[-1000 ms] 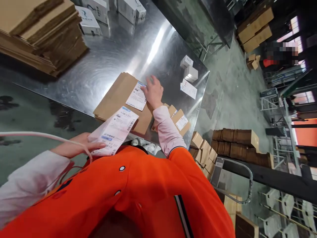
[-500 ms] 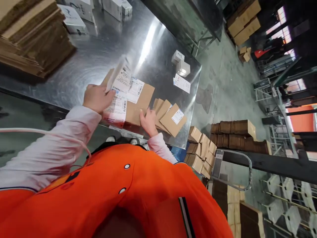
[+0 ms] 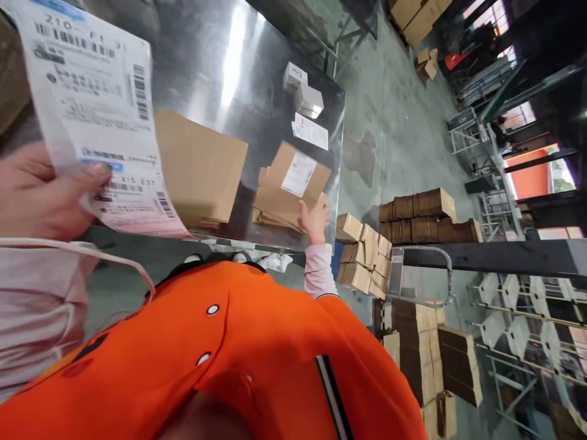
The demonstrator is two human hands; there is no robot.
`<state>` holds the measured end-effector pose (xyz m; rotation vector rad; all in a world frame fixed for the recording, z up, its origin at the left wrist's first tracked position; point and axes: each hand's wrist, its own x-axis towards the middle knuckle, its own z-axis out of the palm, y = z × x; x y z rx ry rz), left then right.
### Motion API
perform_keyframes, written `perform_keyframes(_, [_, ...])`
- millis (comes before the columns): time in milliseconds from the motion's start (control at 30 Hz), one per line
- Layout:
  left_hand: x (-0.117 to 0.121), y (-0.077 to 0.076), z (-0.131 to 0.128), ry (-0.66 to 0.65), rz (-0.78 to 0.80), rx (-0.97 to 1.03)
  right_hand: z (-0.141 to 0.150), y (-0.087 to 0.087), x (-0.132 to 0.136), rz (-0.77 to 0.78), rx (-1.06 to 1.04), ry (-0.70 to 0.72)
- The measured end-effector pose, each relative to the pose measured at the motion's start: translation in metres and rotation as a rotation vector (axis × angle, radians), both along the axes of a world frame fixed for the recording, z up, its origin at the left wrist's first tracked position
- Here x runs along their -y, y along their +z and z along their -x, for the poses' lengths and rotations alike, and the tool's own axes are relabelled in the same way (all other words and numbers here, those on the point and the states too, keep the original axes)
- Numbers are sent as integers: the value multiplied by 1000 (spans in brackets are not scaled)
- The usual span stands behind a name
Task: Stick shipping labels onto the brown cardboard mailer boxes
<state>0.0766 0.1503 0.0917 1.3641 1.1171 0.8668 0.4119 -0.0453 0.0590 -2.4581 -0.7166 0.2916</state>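
My left hand (image 3: 41, 198) is raised close to the camera, fingers pinched on a strip of white shipping labels (image 3: 94, 104) with barcodes. My right hand (image 3: 314, 220) reaches to the near right edge of the steel table (image 3: 206, 67) and touches a pile of flat labelled cardboard boxes (image 3: 288, 183), the top one bearing a white label. Its fingers are curled at the pile's edge. A bare stack of flat cardboard (image 3: 199, 168) lies between the hands, no label on top.
Two small white boxes (image 3: 302, 91) and a loose label sheet (image 3: 310, 131) lie at the table's far right. Beside the table stands a cart with brown boxes (image 3: 367, 263) and stacks of cardboard (image 3: 426, 211). My orange vest fills the foreground.
My left hand lifted the label strip up toward the camera. The labelled flat box moved from the middle stack onto the right pile, with my right hand following it.
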Motion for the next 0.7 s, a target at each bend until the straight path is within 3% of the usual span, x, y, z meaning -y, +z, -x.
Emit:
perform_keyframes(67, [18, -5, -2, -23, 64, -120, 31, -2, -18, -41, -188, 154])
perform_keyframes(133, [34, -7, -9, -153, 186, -203, 80, -11, -41, -201, -426, 392])
perform_keyframes(200, [43, -6, -19, -282, 277, -153, 129, -20, -57, -346, -604, 505])
perform_keyframes(233, [45, -5, -22, -278, 289, -95, 148, -23, -62, -373, -668, 521])
perform_keyframes(300, [43, -4, -26, -150, 261, 7, 169, -24, -66, -319, -730, 538])
perform_keyframes(400, [39, -7, -25, -7, 257, 33, 165, -11, -73, -300, -688, 543])
perform_keyframes(567, [46, -20, -30, -16, 270, -1, 135, 18, -94, -391, -507, 630])
perform_keyframes(633, [47, -25, -34, 27, 290, 1, 130, 20, -100, -353, -492, 678])
perform_keyframes(700, [42, -29, -38, -23, 350, 17, 124, 17, -112, -289, -461, 703])
